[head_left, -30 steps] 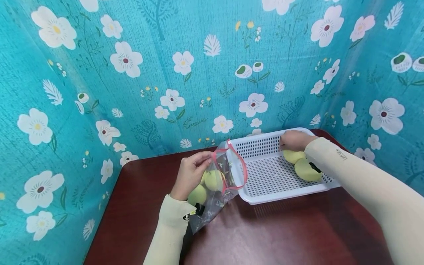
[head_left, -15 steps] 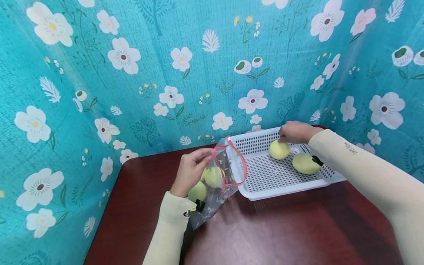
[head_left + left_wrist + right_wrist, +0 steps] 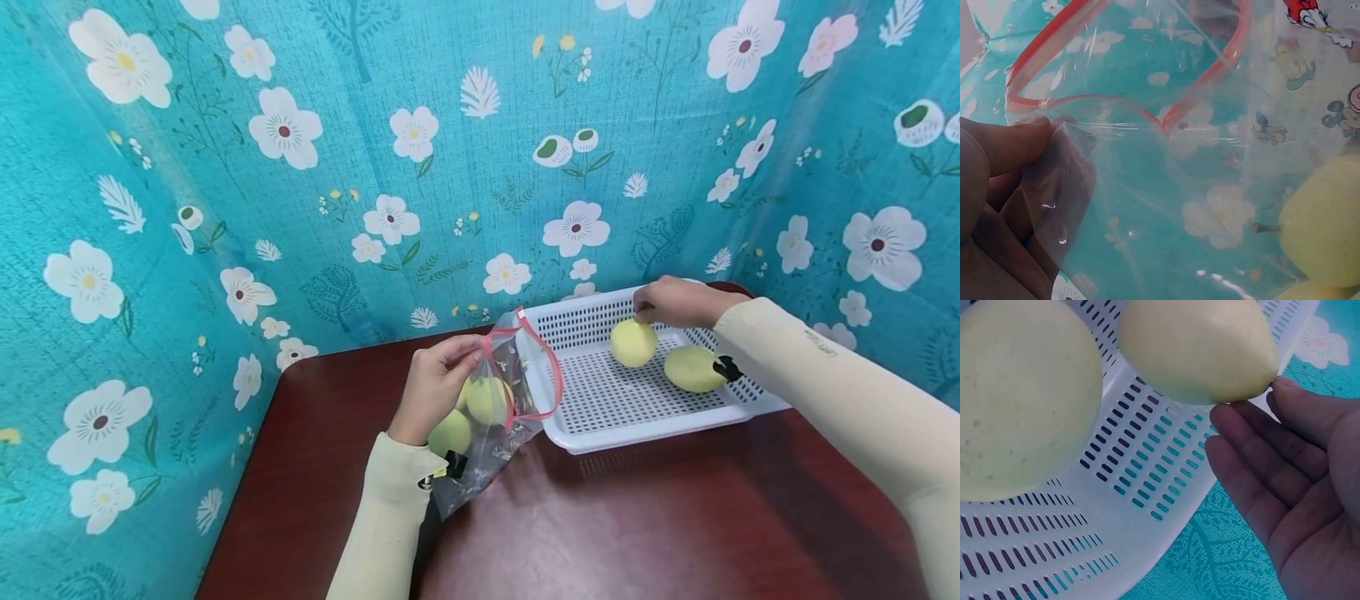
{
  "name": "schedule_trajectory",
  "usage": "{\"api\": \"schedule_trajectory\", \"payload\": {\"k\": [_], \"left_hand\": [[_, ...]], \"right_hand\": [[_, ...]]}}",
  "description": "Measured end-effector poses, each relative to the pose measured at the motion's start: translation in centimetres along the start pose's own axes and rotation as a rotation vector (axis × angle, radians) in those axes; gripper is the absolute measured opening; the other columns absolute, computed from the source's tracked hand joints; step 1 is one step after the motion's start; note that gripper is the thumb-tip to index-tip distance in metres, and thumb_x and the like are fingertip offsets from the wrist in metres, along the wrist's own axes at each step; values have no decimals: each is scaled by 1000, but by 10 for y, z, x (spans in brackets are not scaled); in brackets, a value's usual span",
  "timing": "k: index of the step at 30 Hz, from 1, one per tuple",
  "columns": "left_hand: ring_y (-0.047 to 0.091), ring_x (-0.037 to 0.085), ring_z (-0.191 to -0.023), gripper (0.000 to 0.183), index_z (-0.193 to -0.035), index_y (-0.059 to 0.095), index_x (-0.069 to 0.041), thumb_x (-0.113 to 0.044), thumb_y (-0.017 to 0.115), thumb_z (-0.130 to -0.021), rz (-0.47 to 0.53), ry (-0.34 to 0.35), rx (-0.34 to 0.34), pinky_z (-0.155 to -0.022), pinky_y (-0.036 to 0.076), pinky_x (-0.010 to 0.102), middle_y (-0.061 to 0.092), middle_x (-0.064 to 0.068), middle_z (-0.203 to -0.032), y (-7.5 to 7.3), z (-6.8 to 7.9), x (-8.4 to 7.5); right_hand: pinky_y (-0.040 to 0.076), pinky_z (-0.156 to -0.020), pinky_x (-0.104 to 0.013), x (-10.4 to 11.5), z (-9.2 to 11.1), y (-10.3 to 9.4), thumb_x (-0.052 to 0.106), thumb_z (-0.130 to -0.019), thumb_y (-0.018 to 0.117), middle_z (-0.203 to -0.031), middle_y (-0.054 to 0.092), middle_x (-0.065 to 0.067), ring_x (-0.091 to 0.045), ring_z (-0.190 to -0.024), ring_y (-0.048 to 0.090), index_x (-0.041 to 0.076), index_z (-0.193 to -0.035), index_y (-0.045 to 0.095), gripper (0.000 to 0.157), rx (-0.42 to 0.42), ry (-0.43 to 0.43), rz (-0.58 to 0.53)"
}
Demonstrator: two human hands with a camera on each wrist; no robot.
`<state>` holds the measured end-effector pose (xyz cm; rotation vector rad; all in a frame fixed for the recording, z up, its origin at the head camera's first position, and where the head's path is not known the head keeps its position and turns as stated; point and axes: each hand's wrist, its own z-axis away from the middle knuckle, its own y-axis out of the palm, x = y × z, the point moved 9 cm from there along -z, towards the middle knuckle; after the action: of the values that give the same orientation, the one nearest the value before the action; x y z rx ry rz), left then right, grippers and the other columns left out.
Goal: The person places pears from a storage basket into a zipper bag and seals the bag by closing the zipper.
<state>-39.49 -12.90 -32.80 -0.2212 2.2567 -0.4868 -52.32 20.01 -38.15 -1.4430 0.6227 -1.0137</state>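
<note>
Our right hand (image 3: 678,302) pinches a pear (image 3: 633,344) by its tapered end in the white basket (image 3: 600,398) at right.
Our left hand (image 3: 432,385) grips the bag (image 3: 489,468); we should spread it wide.

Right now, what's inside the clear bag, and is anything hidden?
Inside the clear bag: a yellow-green fruit near the opening, another fruit lower down, part of a third fruit. The left hand covers some of the bag, so I can't confirm a total.
</note>
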Motion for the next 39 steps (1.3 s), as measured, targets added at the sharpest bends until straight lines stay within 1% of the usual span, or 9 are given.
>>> {"api": "schedule_trajectory", "payload": {"k": [6,12,14,16,21,25,29,34,39], "left_hand": [[68,12,-95,20,-112,73,-12,-10,66,-93,1,-3,6,-80,55,28,72,-1,-106,1,1,0],[63,22,-78,19,-112,73,-11,-14,63,-96,-15,30,-4,-67,51,26,71,-4,-105,-1,-1,-5],[62,21,-76,19,-111,73,-12,-16,63,-96,-23,33,-11,-66,50,26,71,-5,-105,-1,-2,-5],[64,19,-81,19,-111,73,-12,-18,63,-96,-24,31,-12,-70,53,26,71,-5,-105,-1,-2,-4],[65,14,-84,20,-113,72,-12,-16,63,-96,-9,21,0,-72,54,26,71,-5,-107,1,-2,-3],[57,16,-72,21,-114,73,-14,-20,62,-96,-10,8,10,-60,47,26,70,-6,-107,4,-1,-1],[54,20,-67,22,-114,73,-15,-23,62,-97,-13,6,13,-56,45,26,71,-6,-106,4,-1,-1],[47,15,-59,22,-113,73,-15,-25,61,-97,-19,15,12,-53,42,27,71,-7,-104,2,-1,-1],[51,13,-62,22,-113,73,-15,-25,61,-97,-23,7,17,-54,44,26,71,-7,-102,2,-2,-1]], "right_hand": [[48,-62,-33,-1,6,-3,14,-96,63,-85,63,-2,-18,-72,53,9,-97,68,7,-19,11,-45],[47,-60,-33,6,12,-13,15,-97,63,-86,64,-4,-18,-71,53,9,-97,67,7,-32,2,-75],[47,-59,-33,8,13,-15,15,-97,62,-86,64,-3,-17,-70,54,9,-97,67,8,-28,0,-83],[48,-60,-33,11,14,-17,16,-97,62,-85,64,-2,-16,-71,55,10,-97,67,8,-30,-8,-90],[51,-62,-33,18,14,-23,17,-98,62,-83,64,2,-17,-74,61,11,-94,67,9,-64,-41,-99],[53,-63,-32,26,14,-26,19,-98,61,-83,65,4,-16,-76,65,13,-93,67,10,-76,-78,-101],[53,-64,-32,34,14,-30,19,-98,62,-83,65,4,-11,-74,63,13,-93,67,9,-74,-100,-97],[53,-64,-33,44,15,-36,16,-97,62,-85,66,2,-14,-76,65,11,-94,67,7,-53,-108,-113],[52,-63,-32,53,13,-41,16,-97,62,-85,65,3,-14,-76,65,12,-94,67,7,-55,-137,-78]]}}
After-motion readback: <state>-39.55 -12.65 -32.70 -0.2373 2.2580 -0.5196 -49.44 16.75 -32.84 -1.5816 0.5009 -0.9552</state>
